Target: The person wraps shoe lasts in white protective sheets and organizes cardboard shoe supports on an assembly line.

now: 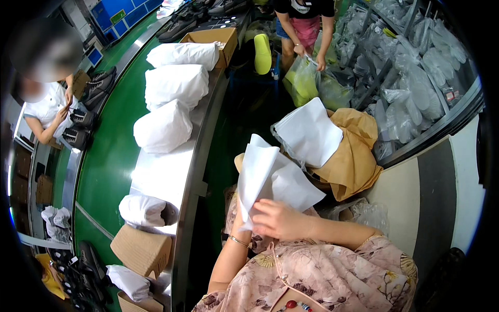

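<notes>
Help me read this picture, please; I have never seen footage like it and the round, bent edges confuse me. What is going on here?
The one picture comes from a fisheye camera on a person's head, looking down; that bends straight lines. No machine: the right hand and the mostly hidden left hand hold sheets of white paper. A steel table at the left carries paper-wrapped bundles beside a green conveyor belt. More paper is stacked ahead. Other people work nearby.

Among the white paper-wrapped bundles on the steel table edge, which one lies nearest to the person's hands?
The white paper-wrapped bundle with its open end showing, just above the brown cardboard box. The other three lie together farther up the table.
</notes>
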A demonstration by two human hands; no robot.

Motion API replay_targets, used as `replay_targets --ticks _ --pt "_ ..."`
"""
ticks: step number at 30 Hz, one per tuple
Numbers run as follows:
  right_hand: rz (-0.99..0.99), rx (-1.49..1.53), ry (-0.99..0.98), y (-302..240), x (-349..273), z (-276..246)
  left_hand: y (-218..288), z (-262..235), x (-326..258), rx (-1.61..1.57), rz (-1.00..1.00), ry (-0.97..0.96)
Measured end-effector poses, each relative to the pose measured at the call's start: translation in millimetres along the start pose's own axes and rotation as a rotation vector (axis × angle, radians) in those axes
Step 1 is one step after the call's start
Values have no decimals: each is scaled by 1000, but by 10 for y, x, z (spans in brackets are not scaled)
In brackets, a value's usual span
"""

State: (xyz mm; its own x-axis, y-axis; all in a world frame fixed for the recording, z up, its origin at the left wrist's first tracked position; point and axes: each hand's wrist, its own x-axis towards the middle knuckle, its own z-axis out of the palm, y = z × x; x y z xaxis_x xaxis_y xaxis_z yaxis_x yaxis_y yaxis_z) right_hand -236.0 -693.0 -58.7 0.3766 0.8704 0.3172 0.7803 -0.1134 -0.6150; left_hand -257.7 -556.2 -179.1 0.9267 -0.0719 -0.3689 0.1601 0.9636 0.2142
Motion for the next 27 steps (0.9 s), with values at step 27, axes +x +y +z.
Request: replay_targets --ticks 27 --pt "349 -60 -213 687 -392 -210 -234 -220 -135 -106 -175 23"
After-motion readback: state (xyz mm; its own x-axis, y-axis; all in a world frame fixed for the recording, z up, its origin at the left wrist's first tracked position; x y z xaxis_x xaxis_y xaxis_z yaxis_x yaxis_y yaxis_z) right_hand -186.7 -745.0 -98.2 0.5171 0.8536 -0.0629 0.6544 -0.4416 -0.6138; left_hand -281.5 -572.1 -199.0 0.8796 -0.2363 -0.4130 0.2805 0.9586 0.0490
